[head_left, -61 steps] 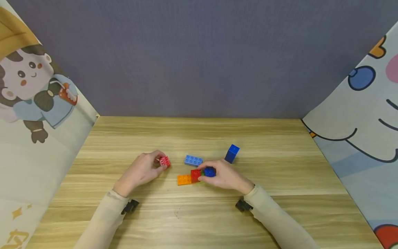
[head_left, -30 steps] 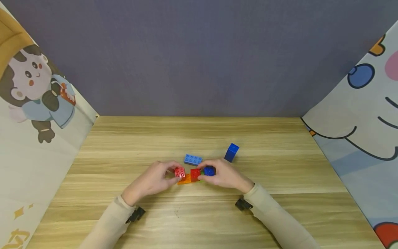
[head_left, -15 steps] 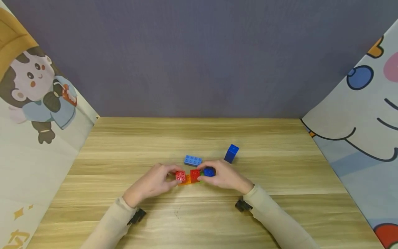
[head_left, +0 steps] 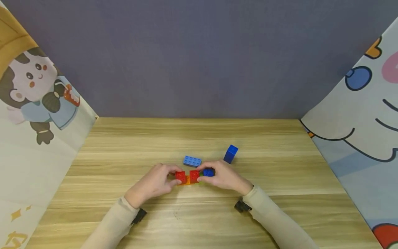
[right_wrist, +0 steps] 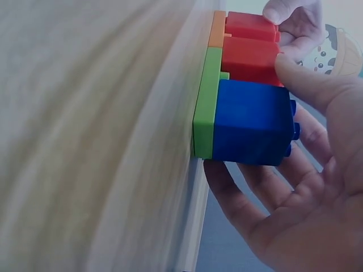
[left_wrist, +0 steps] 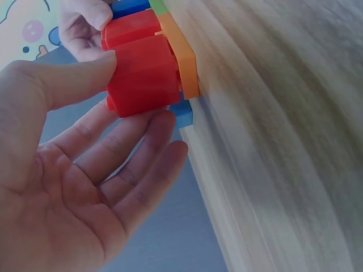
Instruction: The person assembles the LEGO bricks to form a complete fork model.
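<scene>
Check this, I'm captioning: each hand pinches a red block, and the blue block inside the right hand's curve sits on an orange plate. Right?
Wrong plate colour: the right wrist view shows that blue block sitting on a green plate. The rest stands: the left hand pinches one red block, the right hand another red block.

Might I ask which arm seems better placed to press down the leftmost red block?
Probably the left: the left grip pinches the leftmost red block over the orange brick; the right grip holds the other red block.
</scene>
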`<state>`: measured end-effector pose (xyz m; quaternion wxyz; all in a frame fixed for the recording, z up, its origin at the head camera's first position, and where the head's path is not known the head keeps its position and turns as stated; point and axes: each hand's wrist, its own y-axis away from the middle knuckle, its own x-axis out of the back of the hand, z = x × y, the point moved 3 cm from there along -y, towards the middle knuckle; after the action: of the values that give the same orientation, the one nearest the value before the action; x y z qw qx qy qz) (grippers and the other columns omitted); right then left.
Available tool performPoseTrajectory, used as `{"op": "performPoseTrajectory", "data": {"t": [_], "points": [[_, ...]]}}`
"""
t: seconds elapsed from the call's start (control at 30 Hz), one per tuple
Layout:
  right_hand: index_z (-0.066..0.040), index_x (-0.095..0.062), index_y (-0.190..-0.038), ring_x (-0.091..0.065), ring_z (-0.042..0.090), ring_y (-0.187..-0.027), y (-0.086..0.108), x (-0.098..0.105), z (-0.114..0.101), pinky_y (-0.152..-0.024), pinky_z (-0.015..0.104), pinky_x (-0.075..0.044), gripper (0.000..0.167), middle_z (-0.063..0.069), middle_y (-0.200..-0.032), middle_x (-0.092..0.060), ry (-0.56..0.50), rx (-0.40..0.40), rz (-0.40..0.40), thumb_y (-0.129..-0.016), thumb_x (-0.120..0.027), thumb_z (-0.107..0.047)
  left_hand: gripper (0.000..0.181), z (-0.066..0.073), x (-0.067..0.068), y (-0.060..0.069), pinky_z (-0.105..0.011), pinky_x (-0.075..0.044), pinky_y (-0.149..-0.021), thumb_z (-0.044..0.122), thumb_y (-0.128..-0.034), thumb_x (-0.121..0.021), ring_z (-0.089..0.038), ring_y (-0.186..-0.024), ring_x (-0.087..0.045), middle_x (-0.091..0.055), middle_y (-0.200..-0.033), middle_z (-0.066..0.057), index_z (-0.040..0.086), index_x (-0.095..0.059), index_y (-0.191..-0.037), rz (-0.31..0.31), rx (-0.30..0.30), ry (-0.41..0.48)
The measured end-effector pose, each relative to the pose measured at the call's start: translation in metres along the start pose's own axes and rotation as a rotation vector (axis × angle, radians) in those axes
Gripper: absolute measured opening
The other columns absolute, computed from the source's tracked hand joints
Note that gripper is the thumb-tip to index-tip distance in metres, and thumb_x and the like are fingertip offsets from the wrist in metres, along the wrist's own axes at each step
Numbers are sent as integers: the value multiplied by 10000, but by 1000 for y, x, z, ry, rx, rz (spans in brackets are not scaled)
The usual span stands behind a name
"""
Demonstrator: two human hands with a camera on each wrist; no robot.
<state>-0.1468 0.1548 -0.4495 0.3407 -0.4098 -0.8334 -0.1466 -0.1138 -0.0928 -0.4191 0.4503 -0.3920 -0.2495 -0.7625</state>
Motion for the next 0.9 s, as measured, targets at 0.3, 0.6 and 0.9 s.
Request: {"op": "performPoseTrajectory", "data": {"t": [0.3,0.6,0.9], "points": [[-234,-778,-1262,-710,136,-1058,3,2,-3,-971,393,-562,341,-7,-1307,-769,20,-15,18,-965,-801,-398,284,2,-3,-1,-349,-610,-832,166,-912,-844,-118,-894,-726,-813,-1036,-9,123,-784,-1186,7,53,12],[-230,-774,-1268,-603,97,-867,1,-5,-3,-843,292,-500,343,-33,-1275,-774,-10,-4,-6,-965,-804,-387,495,10,-2,7,-547,-568,-1069,296,-927,-842,-359,-1246,-699,-732,-1356,-141,65,-712,-1346,45,-84,-197],[-223,-771,-1265,-707,98,-1089,2,1,-1,-953,332,-573,345,-66,-1259,-777,-19,28,6,-960,-811,-378,369,24,-18,-11,-348,-632,-835,302,-983,-792,-165,-1042,-756,-790,-1233,-4,183,-749,-1330,117,-226,-172]]}}
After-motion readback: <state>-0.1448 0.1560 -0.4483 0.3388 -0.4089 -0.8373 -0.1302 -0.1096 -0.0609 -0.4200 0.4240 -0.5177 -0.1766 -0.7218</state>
